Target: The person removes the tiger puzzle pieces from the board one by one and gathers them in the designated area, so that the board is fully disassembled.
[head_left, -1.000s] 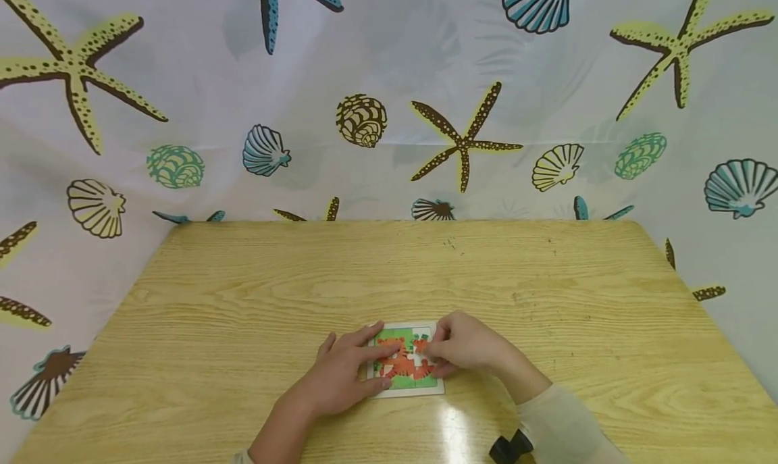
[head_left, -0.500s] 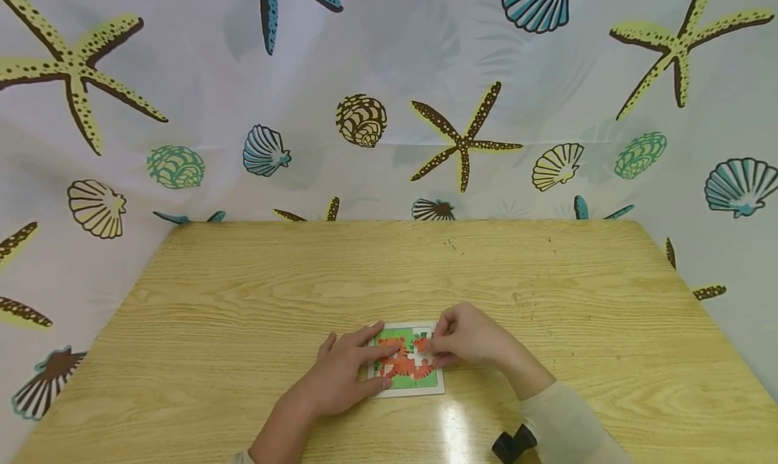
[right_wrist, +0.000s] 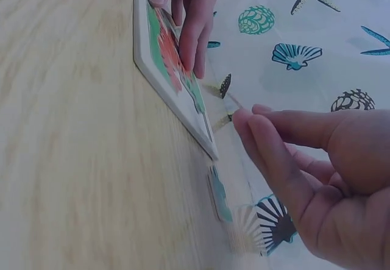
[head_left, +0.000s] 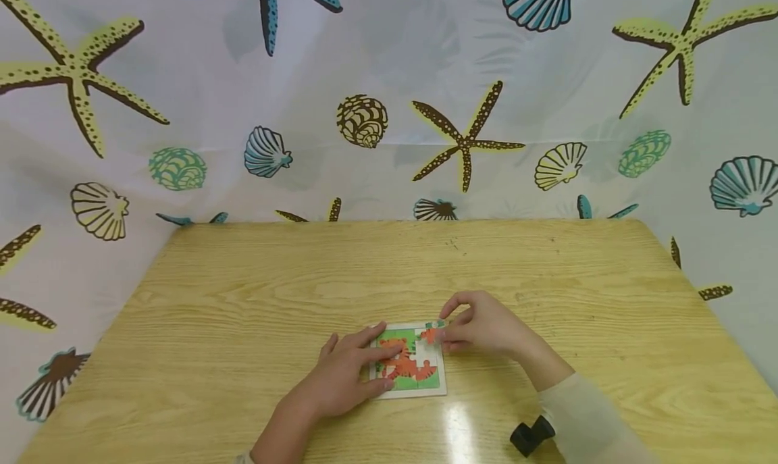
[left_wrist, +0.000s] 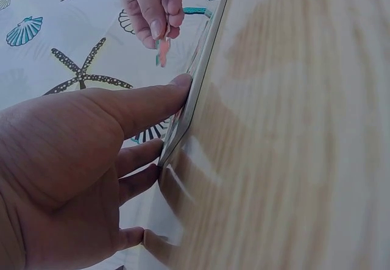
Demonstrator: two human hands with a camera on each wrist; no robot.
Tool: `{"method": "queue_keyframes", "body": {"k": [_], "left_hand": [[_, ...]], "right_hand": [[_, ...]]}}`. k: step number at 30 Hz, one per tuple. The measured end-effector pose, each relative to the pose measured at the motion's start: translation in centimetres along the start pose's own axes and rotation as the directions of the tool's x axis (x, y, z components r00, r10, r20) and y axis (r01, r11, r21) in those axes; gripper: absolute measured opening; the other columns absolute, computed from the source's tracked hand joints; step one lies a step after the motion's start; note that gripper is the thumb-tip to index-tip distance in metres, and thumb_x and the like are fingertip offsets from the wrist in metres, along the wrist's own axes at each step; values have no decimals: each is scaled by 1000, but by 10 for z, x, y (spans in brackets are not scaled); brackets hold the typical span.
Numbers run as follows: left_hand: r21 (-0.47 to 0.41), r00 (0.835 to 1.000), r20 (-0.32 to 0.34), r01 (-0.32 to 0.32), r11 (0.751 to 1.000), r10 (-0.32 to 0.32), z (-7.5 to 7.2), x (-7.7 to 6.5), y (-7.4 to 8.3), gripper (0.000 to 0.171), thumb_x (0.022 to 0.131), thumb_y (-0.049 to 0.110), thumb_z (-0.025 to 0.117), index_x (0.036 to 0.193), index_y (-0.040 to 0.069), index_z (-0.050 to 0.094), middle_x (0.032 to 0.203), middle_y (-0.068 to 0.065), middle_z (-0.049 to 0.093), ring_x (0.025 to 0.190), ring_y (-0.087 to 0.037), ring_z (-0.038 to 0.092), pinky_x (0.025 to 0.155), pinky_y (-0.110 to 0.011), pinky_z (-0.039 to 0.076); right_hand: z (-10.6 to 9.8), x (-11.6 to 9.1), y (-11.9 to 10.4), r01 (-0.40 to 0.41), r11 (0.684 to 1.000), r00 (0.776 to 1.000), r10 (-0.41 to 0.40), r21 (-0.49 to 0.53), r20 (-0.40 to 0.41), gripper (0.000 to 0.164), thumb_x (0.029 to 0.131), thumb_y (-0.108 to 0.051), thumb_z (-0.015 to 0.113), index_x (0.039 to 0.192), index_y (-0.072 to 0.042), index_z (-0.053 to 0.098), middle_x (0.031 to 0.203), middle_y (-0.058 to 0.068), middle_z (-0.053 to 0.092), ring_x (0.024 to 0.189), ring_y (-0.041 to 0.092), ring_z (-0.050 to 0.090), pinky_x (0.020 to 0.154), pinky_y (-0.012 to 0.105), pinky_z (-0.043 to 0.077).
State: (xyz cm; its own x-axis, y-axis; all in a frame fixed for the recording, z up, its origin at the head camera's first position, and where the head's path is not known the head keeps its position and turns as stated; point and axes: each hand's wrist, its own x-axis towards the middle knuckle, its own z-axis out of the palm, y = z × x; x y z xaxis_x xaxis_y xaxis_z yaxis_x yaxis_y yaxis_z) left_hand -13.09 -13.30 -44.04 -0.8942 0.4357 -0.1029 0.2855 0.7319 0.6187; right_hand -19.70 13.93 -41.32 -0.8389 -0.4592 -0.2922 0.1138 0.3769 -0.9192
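A small jigsaw puzzle (head_left: 428, 381) with an orange tiger on green lies in a white-edged tray (head_left: 401, 394) on the table. My left hand (head_left: 343, 376) rests over its left side, fingers spread and nearly straight, thumb at the near edge. My right hand (head_left: 486, 322) pinches an orange and green puzzle piece (left_wrist: 163, 52) between thumb and fingers, raised over the tray's upper right. Bare white shows in the tray below that piece. In the right wrist view, the fingers of the right hand (right_wrist: 317, 166) hide most of the piece. A teal-edged piece (right_wrist: 219, 194) shows past the tray's corner there.
The wood-grain table (head_left: 273, 281) extends around the tray on all sides. Behind it hangs a white cloth (head_left: 389, 59) printed with starfish and shells. A black device (head_left: 531, 435) sits at the right wrist, by a pale sleeve (head_left: 589, 417).
My right hand has moved up and away from me, lifting the orange and green puzzle piece from its place and baring white tray beneath. The left hand has stayed nearly still.
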Motion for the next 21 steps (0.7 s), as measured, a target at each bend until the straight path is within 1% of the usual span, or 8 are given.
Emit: {"method": "queue_keyframes", "body": {"k": [3, 8, 12, 16, 21], "left_hand": [[9, 1000, 2, 9, 1000, -9, 0, 0, 0, 53, 95, 35, 77, 145, 22, 64, 166, -9, 37, 151, -42, 33, 117, -78, 6], [13, 1000, 2, 15, 1000, -15, -2, -1, 0, 53, 95, 34, 77, 144, 22, 65, 166, -9, 37, 151, -42, 33, 117, -78, 6], [6, 1000, 1, 9, 1000, -9, -1, -1, -1, 53, 95, 32, 77, 144, 20, 65, 166, -10, 37, 151, -42, 33, 117, -78, 5], [4, 1000, 2, 2, 1000, -2, -1, -1, -1, 53, 95, 33, 77, 145, 21, 64, 166, -10, 37, 151, -42, 33, 118, -77, 5], [-2, 1000, -3, -11, 1000, 11, 0, -2, -1, 53, 95, 34, 77, 145, 20, 64, 166, -11, 38, 150, -43, 34, 117, -77, 6]], "right_hand": [[-6, -3, 1, 18, 999, 1000, -18, 36, -4, 26, 96, -3, 73, 118, 7, 63, 95, 21, 77, 81, 25, 77, 77, 37, 64], [-14, -5, 5, 39, 996, 999, -38, 77, -3, 29, 96, -2, 73, 119, 10, 61, 98, 25, 76, 84, 27, 78, 80, 39, 64], [-18, -7, 9, 47, 995, 999, -46, 86, -17, 30, 97, -3, 72, 120, 11, 60, 97, 23, 76, 86, 29, 78, 81, 40, 63], [-21, -10, 13, 58, 996, 997, -54, 72, -58, 27, 98, -3, 70, 120, 10, 61, 97, 19, 75, 90, 31, 77, 82, 39, 63], [-26, -14, 16, 47, 997, 994, -40, 66, -101, 26, 98, -4, 70, 119, 9, 62, 99, 17, 70, 92, 31, 77, 83, 39, 63]]}}
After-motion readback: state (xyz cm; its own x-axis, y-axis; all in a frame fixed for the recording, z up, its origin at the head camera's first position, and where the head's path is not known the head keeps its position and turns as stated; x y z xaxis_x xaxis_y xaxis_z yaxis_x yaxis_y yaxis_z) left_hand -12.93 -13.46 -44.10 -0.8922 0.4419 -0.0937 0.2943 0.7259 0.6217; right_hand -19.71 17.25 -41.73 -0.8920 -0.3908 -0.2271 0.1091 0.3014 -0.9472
